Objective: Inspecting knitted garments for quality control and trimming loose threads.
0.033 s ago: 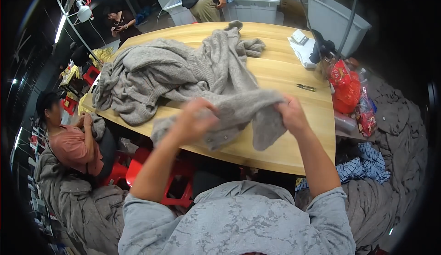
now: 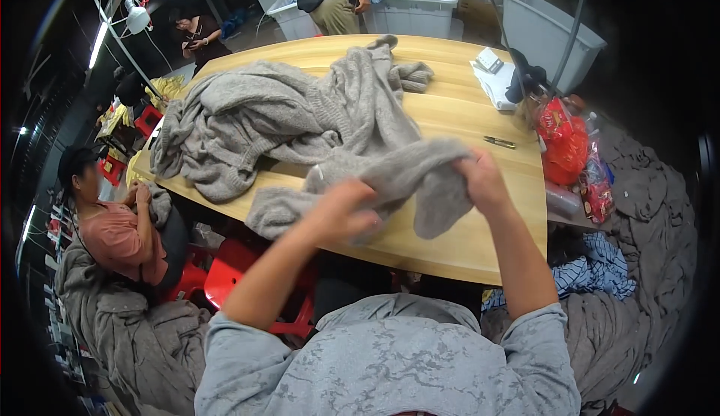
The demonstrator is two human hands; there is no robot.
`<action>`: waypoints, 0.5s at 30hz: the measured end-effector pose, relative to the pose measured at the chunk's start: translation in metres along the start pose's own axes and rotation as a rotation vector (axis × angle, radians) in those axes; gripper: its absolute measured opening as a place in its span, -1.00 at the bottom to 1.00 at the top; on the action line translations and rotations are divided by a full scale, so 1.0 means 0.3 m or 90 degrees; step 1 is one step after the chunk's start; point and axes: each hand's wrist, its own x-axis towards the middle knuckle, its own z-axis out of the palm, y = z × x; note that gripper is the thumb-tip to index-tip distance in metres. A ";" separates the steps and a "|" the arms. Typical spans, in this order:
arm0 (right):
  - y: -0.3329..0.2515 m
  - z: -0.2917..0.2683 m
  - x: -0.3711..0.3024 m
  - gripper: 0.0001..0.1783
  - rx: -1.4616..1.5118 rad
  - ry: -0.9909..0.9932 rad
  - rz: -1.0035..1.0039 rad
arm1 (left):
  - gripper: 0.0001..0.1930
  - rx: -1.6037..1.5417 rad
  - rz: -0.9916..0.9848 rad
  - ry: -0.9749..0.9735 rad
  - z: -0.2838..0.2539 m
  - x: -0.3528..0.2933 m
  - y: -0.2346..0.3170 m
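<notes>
A fuzzy grey knitted sweater (image 2: 409, 172) is stretched along the near side of the table, part of it lifted off the wood. My right hand (image 2: 484, 180) is closed around one end of it, and a loose flap hangs below the fingers. Over the sweater's middle is my left hand (image 2: 341, 208), smeared by motion; whether its fingers grip the knit cannot be made out. More grey knitwear (image 2: 247, 112) lies heaped across the table's left and middle, meeting the part I handle, so where one garment ends is unclear.
On the wooden table (image 2: 480, 243) lie small thread snips (image 2: 499, 142) and a white cloth (image 2: 495, 86). Red bags (image 2: 564, 142) stand at the right edge. Grey knitwear piles (image 2: 652, 213) flank me. A seated person (image 2: 120, 228) is at left, near a red stool (image 2: 232, 270).
My left hand has moved down and to the right across the sweater. The right hand keeps its hold, and the hanging flap has shifted slightly.
</notes>
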 end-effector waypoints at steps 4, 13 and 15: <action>-0.103 -0.097 0.049 -0.76 -0.008 0.163 -0.048 | -0.35 0.171 -0.140 0.008 0.364 -0.019 -0.094; 0.104 -0.313 0.099 -0.70 -0.143 0.349 0.005 | -0.50 0.121 -0.217 0.078 0.387 -0.043 -0.388; 0.159 -0.262 0.112 -0.66 -0.654 0.420 -0.062 | -0.55 0.158 -0.138 0.153 0.393 -0.026 -0.378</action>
